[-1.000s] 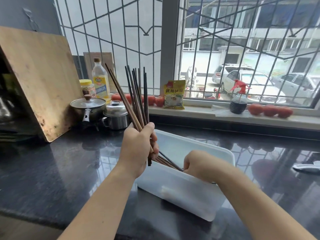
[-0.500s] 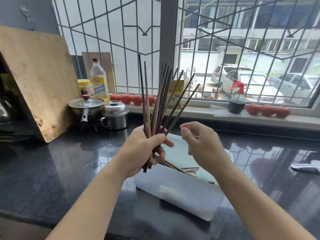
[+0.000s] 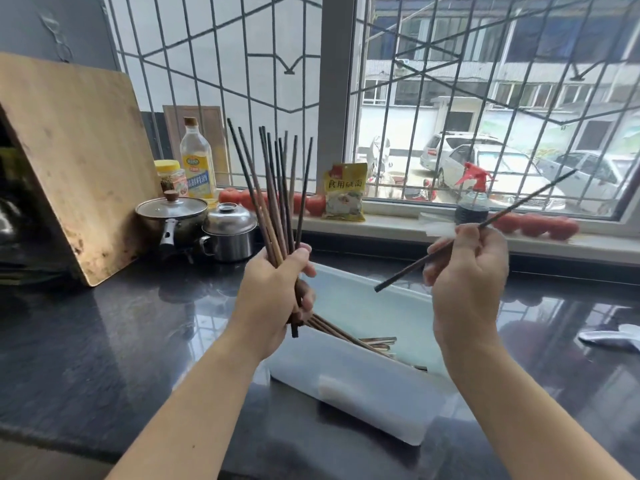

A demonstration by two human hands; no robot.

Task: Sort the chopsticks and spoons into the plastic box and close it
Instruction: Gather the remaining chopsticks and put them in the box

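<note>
Chopstick sorting over the plastic box (image 3: 349, 386) on the dark desk (image 3: 104, 341)

The left hand (image 3: 273, 299) has its grip closed round a bundle of chopsticks (image 3: 277, 202), fanned out and pointing up, just above the box's left end. The right hand (image 3: 467, 275), above the box's right side, pinches a single chopstick (image 3: 519, 209) between thumb and fingers, tilted with its far end up to the right. More chopsticks (image 3: 349, 336) lie slanted inside the box, which is open. Behind the box, to its left, sit a small pot (image 3: 228, 230) and a lidded pan (image 3: 173, 213), and a cutting board (image 3: 69, 161) leans further left.
</note>
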